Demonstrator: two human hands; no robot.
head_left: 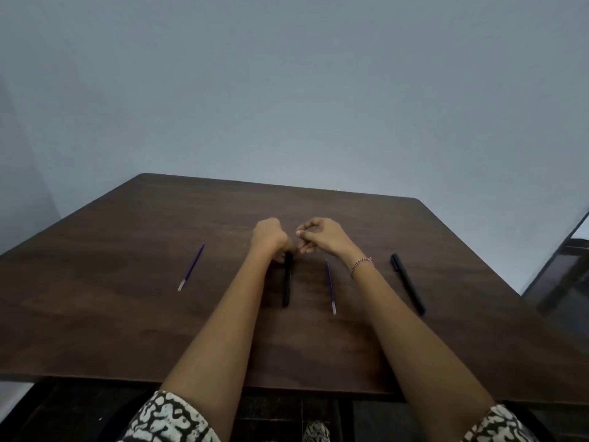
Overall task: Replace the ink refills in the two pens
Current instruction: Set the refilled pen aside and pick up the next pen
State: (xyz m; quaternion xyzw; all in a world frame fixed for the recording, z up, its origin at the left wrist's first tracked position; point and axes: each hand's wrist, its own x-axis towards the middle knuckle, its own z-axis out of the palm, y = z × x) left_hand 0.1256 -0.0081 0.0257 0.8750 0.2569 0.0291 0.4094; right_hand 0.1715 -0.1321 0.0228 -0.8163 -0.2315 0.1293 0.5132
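My left hand (268, 238) is closed around the far end of a black pen (287, 283), whose barrel points back toward me over the brown table (127, 314). Right beside it, my right hand (318, 236) has its fingers pinched at that same end of the pen; what the fingertips grip is too small to make out. A second black pen (408, 283) lies on the table to the right of my right wrist. One purple refill (330, 287) lies between my forearms. Another purple refill (192, 267) lies to the left.
A plain grey wall rises behind the table's far edge. A dark piece of furniture (561, 275) stands past the table's right edge. The near edge of the table is just above my patterned sleeves (165, 419).
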